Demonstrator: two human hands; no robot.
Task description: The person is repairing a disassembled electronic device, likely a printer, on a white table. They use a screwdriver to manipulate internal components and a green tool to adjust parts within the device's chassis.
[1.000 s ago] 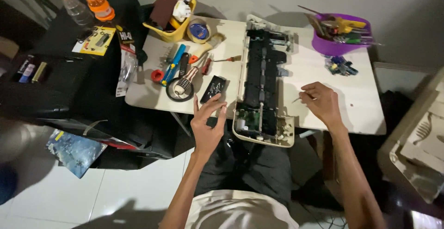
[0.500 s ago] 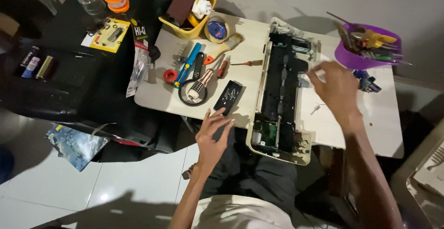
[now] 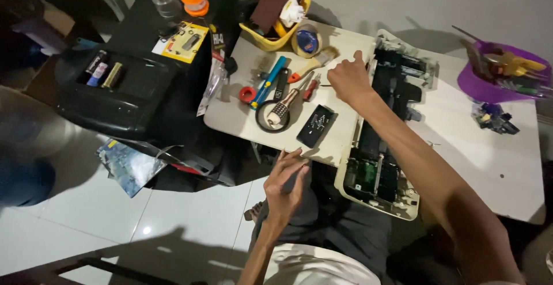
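**Hands apart over an opened printer**

The left hand (image 3: 286, 182) hung off the table edge (image 3: 230, 125), fingers loosely curled and empty, just below the black circuit module (image 3: 316, 125). The right hand (image 3: 349, 80) reached across, fingers bunched by the brush (image 3: 314, 65), beside the opened printer chassis (image 3: 385, 141). The forearm risked sweeping loose tools off.

A long opened printer chassis with cream plastic shell and black inner frame (image 3: 387, 147) lies lengthwise on the white desk (image 3: 495, 147), its near end overhanging the edge with green circuit boards exposed. A small flat black rectangular panel (image 3: 316, 125) lies tilted just left of it, near the desk's front edge.
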